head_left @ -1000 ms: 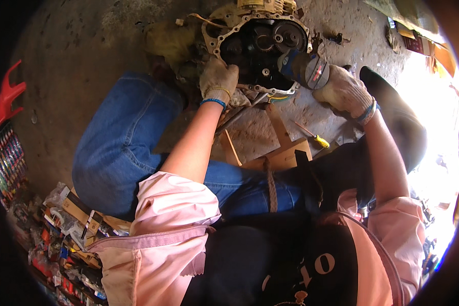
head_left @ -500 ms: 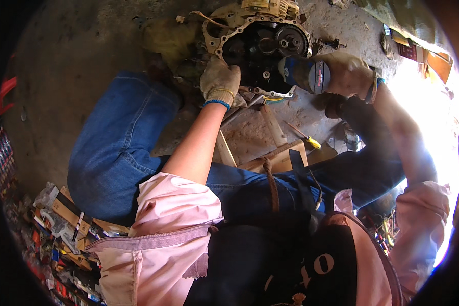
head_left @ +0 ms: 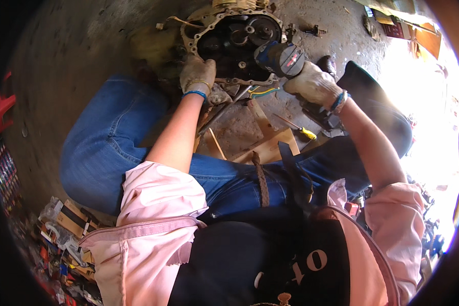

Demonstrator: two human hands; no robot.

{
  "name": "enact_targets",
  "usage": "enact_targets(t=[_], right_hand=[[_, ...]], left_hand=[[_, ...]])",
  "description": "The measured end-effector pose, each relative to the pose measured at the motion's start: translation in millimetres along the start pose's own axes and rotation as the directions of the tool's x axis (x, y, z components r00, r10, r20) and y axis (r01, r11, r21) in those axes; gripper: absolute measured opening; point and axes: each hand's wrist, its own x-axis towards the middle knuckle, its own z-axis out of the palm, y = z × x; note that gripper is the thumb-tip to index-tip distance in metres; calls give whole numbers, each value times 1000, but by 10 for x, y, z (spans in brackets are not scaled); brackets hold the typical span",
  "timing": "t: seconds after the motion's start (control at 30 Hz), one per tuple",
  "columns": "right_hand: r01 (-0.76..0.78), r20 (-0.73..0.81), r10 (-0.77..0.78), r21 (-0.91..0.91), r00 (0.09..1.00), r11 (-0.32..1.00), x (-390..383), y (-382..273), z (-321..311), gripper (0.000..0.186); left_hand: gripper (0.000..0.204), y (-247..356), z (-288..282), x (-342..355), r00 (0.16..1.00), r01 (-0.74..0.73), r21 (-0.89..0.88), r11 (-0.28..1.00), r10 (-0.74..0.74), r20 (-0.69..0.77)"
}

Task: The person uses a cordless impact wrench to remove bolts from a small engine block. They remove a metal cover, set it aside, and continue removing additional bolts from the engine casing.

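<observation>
An open engine casing stands at the top of the view, its dark inside bared, with a round gear at its upper right. My left hand, in a pale work glove, closes its fingers on the casing's lower left edge. My right hand, also gloved, is wrapped round the handle of a blue and black cordless power driver. The driver's round rear end faces up toward me. Its front points into the right side of the casing, where the tip is hidden.
Below the casing lie pliers with green and yellow handles, a yellow-handled screwdriver and a wooden stand between my legs. A small metal part rests on the floor to the right. Cluttered boxes and tools fill the lower left.
The casing and both hands sit further left in the picture. My right hand has come lower beside the driver, whose body now tilts more, its rear end facing me.
</observation>
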Motion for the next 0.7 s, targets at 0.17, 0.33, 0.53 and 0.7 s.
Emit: enact_targets(t=[0.17, 0.33, 0.53, 0.7], right_hand=[[24, -79, -8, 209, 997, 978, -33, 245, 367, 41], [22, -49, -9, 253, 999, 967, 58, 650, 676, 43], [233, -190, -173, 362, 966, 903, -87, 948, 852, 58], [692, -495, -491, 418, 717, 589, -341, 993, 856, 77]], left_hand=[[58, -132, 11, 202, 995, -64, 5, 998, 64, 78], [61, -277, 10, 340, 993, -74, -2, 997, 73, 93], [69, -219, -129, 271, 993, -50, -26, 998, 53, 105], [102, -46, -236, -23, 993, 12, -43, 999, -17, -118]])
